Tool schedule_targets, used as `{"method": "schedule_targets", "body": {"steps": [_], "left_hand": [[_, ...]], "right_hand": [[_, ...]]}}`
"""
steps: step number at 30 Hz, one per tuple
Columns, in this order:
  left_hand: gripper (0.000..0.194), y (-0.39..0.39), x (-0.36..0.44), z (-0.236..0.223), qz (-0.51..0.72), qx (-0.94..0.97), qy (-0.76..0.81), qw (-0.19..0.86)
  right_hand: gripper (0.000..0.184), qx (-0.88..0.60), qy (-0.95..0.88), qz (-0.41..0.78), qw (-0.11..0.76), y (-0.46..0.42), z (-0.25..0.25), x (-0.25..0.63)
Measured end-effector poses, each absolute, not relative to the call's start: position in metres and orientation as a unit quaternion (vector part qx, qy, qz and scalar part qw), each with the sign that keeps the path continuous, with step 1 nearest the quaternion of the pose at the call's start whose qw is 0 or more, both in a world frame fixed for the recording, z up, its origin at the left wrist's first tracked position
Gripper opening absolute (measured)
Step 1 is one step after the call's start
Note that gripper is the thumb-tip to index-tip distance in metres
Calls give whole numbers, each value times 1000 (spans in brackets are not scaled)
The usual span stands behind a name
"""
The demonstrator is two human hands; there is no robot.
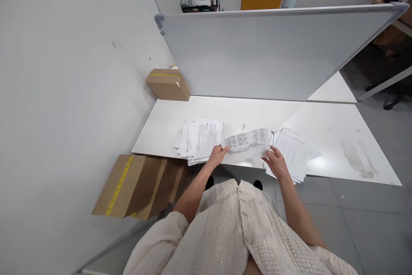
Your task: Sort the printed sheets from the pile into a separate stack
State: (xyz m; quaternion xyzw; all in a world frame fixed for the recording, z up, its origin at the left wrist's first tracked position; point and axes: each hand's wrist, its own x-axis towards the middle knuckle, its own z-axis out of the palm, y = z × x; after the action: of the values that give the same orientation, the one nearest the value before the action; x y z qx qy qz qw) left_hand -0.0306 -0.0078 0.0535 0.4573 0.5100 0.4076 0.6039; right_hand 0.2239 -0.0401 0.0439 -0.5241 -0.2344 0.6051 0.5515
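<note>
A printed sheet of paper, bearing dense text and an oval mark, is stretched between my hands above the table's front edge. My left hand pinches its left end with the thumb on top. At the other end, my right hand grips the lower right corner. Left of the sheet lies an uneven pile of printed papers. Another pile of papers is fanned out beside my right hand, some of its sheets jutting past the table edge.
A whiteboard stands across the back of the white table. One taped cardboard box sits at the back left corner. More cardboard boxes stand below the table's left end. A grey smear marks the right end.
</note>
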Motion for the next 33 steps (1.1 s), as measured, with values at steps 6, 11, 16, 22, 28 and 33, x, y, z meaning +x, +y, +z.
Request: {"method": "schedule_targets", "body": {"steps": [6, 11, 16, 22, 28, 33], "left_hand": [[44, 0, -40, 63, 298, 565, 520, 566], [45, 4, -45, 63, 243, 615, 530, 530], [36, 8, -45, 48, 268, 621, 545, 496], [18, 5, -36, 21, 290, 613, 537, 502], [25, 6, -37, 10, 257, 623, 553, 490], [39, 15, -38, 18, 260, 574, 572, 525]], "right_hand": [[29, -560, -430, 588, 395, -33, 68, 245], [25, -630, -499, 485, 344, -32, 53, 243], [19, -667, -522, 408, 342, -38, 30, 239], [17, -683, -436, 426, 403, -46, 8, 232], [14, -685, -460, 433, 363, -46, 2, 232], [21, -658, -390, 528, 369, -47, 12, 235]]}}
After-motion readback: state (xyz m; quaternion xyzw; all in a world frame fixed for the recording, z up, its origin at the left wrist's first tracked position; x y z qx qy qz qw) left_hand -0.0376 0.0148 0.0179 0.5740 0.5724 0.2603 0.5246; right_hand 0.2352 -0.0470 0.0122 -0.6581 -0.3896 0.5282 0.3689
